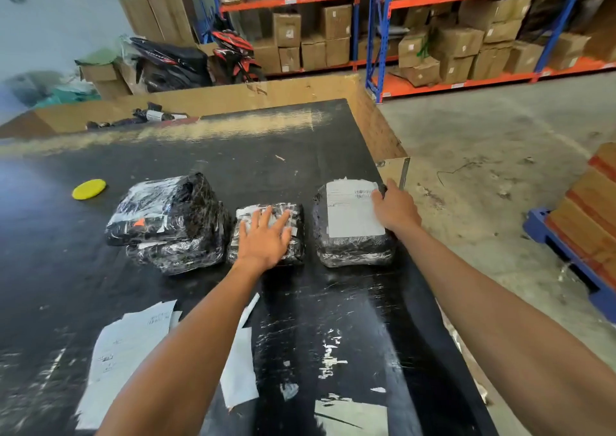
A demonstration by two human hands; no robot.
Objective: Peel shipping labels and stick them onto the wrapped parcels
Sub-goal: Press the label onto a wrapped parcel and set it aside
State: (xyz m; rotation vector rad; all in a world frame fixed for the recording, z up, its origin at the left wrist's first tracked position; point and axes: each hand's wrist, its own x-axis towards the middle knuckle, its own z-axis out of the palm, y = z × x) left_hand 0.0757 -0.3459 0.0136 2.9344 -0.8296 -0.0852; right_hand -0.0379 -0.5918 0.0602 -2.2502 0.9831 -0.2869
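Three black parcels wrapped in clear film lie in a row on the black table (300,142). The left parcel (166,222) is the largest and looks like two bundles stacked. My left hand (266,239) lies flat, fingers spread, on the small middle parcel (293,232), covering most of its top. The right parcel (353,249) carries a white shipping label (353,212) on top. My right hand (395,212) rests on that label's right edge and grips the parcel's far right side. Loose label sheets (133,345) lie near the table's front left.
A yellow disc (89,189) sits at the table's left. A cardboard wall (253,94) borders the far edge, with a dark bundle (146,117) against it. Shelving with cartons (433,35) stands behind. A blue pallet with boxes (586,229) is on the floor at right.
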